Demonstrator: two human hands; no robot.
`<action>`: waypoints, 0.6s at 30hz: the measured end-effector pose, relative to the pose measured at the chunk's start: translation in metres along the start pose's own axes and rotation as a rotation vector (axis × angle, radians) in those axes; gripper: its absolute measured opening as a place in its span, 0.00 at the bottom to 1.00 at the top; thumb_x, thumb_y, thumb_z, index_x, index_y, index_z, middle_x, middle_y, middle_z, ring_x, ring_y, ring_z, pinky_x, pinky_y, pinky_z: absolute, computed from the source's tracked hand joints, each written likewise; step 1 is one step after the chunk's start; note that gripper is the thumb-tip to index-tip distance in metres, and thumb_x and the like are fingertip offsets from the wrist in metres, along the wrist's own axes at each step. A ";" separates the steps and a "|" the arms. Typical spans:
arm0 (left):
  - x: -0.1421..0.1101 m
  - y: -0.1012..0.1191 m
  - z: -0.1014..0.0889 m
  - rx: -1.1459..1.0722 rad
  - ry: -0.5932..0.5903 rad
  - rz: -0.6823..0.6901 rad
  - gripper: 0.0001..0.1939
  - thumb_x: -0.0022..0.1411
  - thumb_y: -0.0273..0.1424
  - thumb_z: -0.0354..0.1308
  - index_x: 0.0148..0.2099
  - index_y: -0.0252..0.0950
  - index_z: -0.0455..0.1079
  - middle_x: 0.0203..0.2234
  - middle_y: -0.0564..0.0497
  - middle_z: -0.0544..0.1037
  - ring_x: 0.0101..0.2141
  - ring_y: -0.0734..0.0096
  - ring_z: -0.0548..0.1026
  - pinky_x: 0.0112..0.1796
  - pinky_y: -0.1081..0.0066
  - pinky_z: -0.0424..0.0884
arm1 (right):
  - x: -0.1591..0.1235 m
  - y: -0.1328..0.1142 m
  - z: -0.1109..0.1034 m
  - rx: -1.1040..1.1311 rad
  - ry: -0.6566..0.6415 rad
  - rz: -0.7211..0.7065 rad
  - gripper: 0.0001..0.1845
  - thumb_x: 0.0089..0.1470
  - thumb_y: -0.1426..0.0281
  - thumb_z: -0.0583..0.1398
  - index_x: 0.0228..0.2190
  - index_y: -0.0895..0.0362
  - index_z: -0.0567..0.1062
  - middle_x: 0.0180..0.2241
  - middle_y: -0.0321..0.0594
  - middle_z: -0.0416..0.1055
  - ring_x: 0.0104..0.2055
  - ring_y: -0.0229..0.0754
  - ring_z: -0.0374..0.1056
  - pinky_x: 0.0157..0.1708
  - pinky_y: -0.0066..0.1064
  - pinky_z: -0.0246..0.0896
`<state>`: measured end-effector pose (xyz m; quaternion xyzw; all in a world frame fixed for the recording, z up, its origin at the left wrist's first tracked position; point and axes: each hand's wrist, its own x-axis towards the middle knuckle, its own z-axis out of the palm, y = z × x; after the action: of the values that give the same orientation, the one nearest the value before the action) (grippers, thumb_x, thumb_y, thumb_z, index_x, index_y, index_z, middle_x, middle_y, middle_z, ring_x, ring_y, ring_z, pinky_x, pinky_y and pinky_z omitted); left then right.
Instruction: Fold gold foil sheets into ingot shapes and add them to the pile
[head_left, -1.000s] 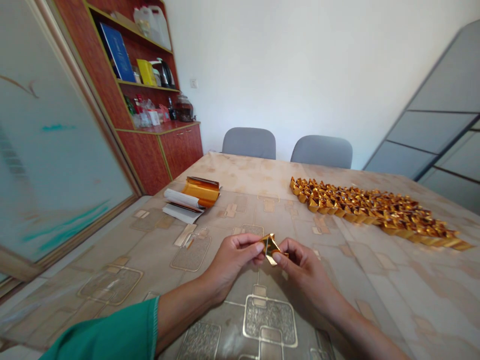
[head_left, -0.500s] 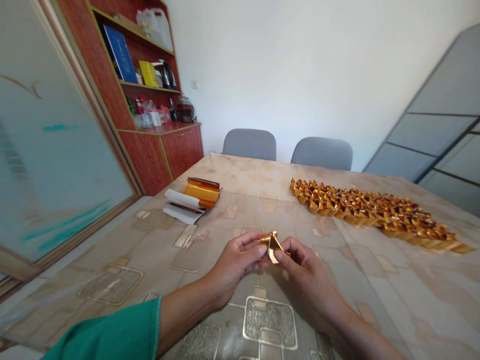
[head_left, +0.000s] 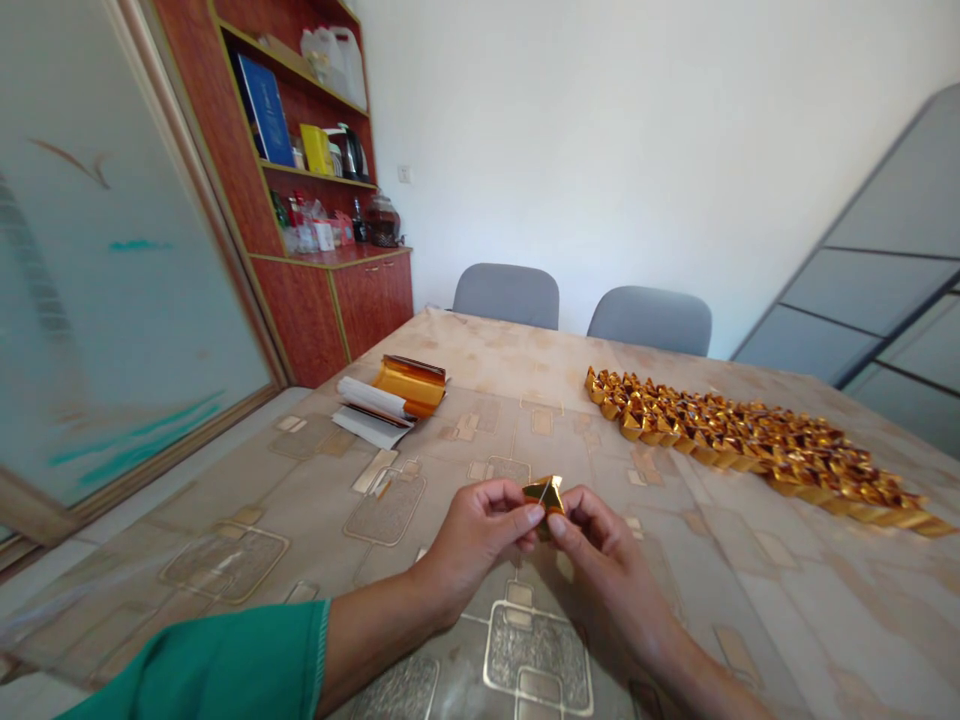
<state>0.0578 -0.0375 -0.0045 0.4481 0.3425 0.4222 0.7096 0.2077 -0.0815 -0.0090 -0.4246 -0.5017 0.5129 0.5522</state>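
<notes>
A small folded piece of gold foil paper point(head_left: 546, 491) is pinched between both hands above the near middle of the table. My left hand point(head_left: 484, 530) grips its left side, thumb in front and fingers behind. My right hand point(head_left: 600, 540) holds the right side between thumb and fingers. The fingers cover much of the lower part of the fold. To the left lies a stack of loose gold foil sheets point(head_left: 420, 388), curled, with white undersides showing. Many folded gold paper pieces point(head_left: 705, 425) stand packed in rows at the right.
The table point(head_left: 262, 620) has a patterned cover. Two grey chairs point(head_left: 506, 295) stand at its far side against the white wall. A red-brown cabinet point(head_left: 371, 305) with bottles and a kettle is at the back left, beside a frosted sliding door point(head_left: 112, 300).
The gold paper has turned in my fingers and its folded faces look narrower. Both hands keep their pinch. The whole view has shifted slightly.
</notes>
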 end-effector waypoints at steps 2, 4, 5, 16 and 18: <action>0.000 -0.001 0.000 0.095 -0.005 0.023 0.16 0.47 0.38 0.71 0.26 0.32 0.71 0.19 0.54 0.73 0.23 0.76 0.69 0.28 0.76 0.63 | 0.000 0.000 -0.001 0.000 0.001 0.019 0.13 0.57 0.57 0.64 0.33 0.54 0.73 0.32 0.36 0.70 0.36 0.41 0.65 0.37 0.32 0.61; 0.000 -0.003 0.001 0.173 -0.022 0.029 0.15 0.48 0.38 0.70 0.25 0.33 0.71 0.18 0.55 0.72 0.22 0.76 0.67 0.26 0.75 0.61 | 0.000 -0.003 -0.002 0.011 0.002 0.039 0.14 0.56 0.57 0.65 0.33 0.54 0.73 0.31 0.35 0.69 0.34 0.40 0.64 0.35 0.31 0.60; 0.000 -0.005 0.002 0.207 -0.030 0.032 0.14 0.48 0.38 0.69 0.25 0.34 0.71 0.17 0.55 0.71 0.21 0.76 0.66 0.25 0.75 0.60 | 0.001 -0.005 -0.002 0.011 0.002 0.047 0.15 0.55 0.56 0.65 0.32 0.55 0.73 0.29 0.35 0.68 0.32 0.39 0.64 0.33 0.30 0.60; 0.000 -0.006 0.004 0.311 -0.026 0.019 0.12 0.48 0.37 0.66 0.23 0.36 0.69 0.14 0.56 0.69 0.18 0.76 0.63 0.23 0.75 0.58 | 0.006 -0.012 -0.003 -0.080 0.034 0.044 0.18 0.50 0.54 0.67 0.26 0.56 0.74 0.23 0.34 0.68 0.26 0.37 0.62 0.27 0.29 0.58; -0.001 -0.007 0.005 0.329 -0.024 0.018 0.12 0.48 0.37 0.66 0.23 0.35 0.69 0.14 0.56 0.69 0.18 0.76 0.62 0.23 0.75 0.57 | 0.006 -0.011 -0.004 -0.108 0.019 0.049 0.18 0.50 0.55 0.68 0.26 0.56 0.75 0.24 0.34 0.69 0.27 0.38 0.62 0.28 0.29 0.58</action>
<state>0.0634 -0.0420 -0.0086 0.5664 0.3946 0.3616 0.6267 0.2125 -0.0765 0.0017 -0.4705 -0.5130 0.4945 0.5206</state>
